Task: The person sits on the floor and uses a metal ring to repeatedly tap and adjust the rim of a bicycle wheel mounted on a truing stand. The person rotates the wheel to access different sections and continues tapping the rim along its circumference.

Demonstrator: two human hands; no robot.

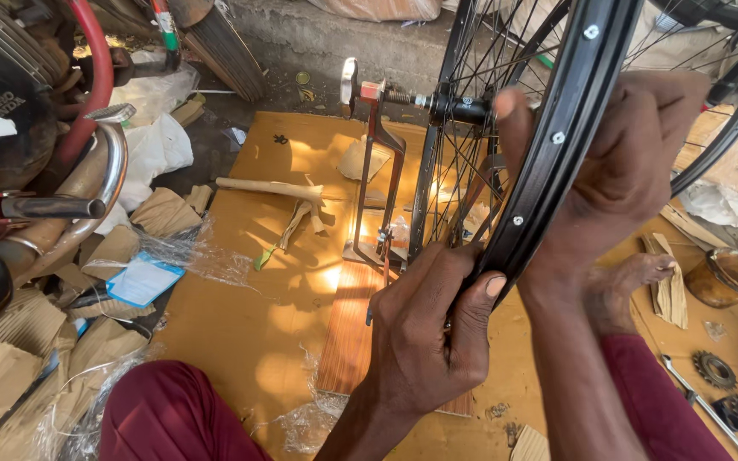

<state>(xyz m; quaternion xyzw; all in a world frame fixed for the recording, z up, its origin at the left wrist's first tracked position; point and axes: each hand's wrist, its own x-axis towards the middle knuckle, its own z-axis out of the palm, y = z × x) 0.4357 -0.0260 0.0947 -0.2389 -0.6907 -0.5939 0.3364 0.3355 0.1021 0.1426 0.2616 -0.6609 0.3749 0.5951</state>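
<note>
A black bicycle wheel rim (576,102) with thin spokes (463,162) stands upright in a metal truing stand (375,171), its hub (459,108) on the stand's axle. My right hand (621,162) is wrapped over the rim's outer edge, thumb on the inner side. Lower down, my left hand (429,329) is closed against the rim with the thumb pressing its edge. It seems to pinch a small thin tool at a spoke, but the fingers hide it.
The stand sits on a wooden plank (348,333) over a cardboard sheet (249,290). A motorcycle (36,162) and crumpled paper lie to the left. A sprocket (715,370), a wrench (702,401) and a metal bowl (736,275) are on the right. My foot (629,277) rests behind the rim.
</note>
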